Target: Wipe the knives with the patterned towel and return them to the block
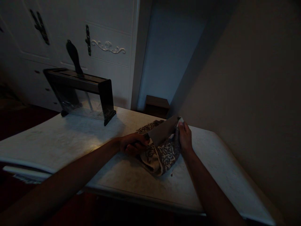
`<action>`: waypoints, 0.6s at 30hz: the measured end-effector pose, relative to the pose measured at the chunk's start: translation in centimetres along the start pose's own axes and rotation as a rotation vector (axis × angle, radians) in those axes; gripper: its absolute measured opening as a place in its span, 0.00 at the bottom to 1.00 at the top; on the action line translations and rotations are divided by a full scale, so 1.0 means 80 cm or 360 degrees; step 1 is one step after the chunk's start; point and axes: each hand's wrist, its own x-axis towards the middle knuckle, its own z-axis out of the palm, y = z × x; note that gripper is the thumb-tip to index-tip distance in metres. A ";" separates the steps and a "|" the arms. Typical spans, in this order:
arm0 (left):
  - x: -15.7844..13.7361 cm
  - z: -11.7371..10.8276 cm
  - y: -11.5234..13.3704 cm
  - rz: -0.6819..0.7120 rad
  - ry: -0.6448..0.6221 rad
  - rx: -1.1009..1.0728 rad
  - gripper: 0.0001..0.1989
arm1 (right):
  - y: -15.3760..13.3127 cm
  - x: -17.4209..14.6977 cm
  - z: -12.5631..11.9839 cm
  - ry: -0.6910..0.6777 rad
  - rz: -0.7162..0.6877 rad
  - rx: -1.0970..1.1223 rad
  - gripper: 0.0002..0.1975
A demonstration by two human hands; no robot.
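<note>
My left hand (134, 143) is closed round the dark handle of a wide-bladed knife, like a cleaver (162, 130), held over the table. The blade points right and its flat side faces up towards me. A patterned brown and cream cloth (168, 153) hangs below and around the blade, its lower fold near the tabletop. At the blade's far end my right hand (185, 136) is closed on the cloth, the thumb on top. Part of the blade's end is hidden by cloth and fingers.
A pale table (197, 179) lies under my hands. On its left stands a dark knife holder (103, 86) with a clear panel; a black knife handle (74, 56) sticks up from it. Behind are white cabinets (113, 72), with a wall (246, 78) to the right.
</note>
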 end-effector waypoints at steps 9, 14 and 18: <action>0.002 -0.009 -0.002 0.0058 0.0053 0.0045 0.13 | -0.013 -0.002 0.005 0.0046 0.0599 0.0773 0.21; 0.002 -0.012 -0.004 0.0037 0.0094 0.0041 0.16 | -0.017 -0.005 0.004 -0.0104 0.0782 0.0927 0.20; 0.003 -0.014 -0.005 0.0083 0.0060 0.0036 0.14 | -0.017 -0.008 0.006 -0.0165 0.0852 0.1002 0.19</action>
